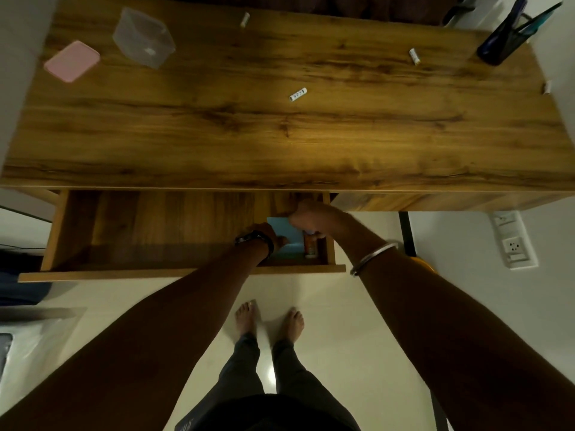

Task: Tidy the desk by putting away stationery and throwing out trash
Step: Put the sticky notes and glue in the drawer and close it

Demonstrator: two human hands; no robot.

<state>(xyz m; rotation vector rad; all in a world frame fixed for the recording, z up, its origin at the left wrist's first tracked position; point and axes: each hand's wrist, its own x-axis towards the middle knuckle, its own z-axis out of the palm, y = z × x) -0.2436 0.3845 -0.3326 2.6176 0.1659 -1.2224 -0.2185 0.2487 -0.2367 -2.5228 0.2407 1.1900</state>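
Observation:
The desk drawer (186, 270) is pulled out below the wooden desk top (280, 135). Both my hands reach into its right end. My left hand (267, 236) lies on a light blue pad (284, 233) in the drawer. My right hand (306, 217) is curled over the top of an orange glue stick (310, 247) beside the pad, gripping something small; its fingertips are hidden. Several white batteries lie on the desk, one (297, 94) in the middle, one (414, 56) at the right, one (245, 19) at the back.
A clear plastic box (143, 37) and its pink lid (72, 61) sit at the desk's back left. A dark pen holder (505, 42) with pens stands at the back right. A wall socket (515, 248) is on the right. My bare feet stand below the drawer.

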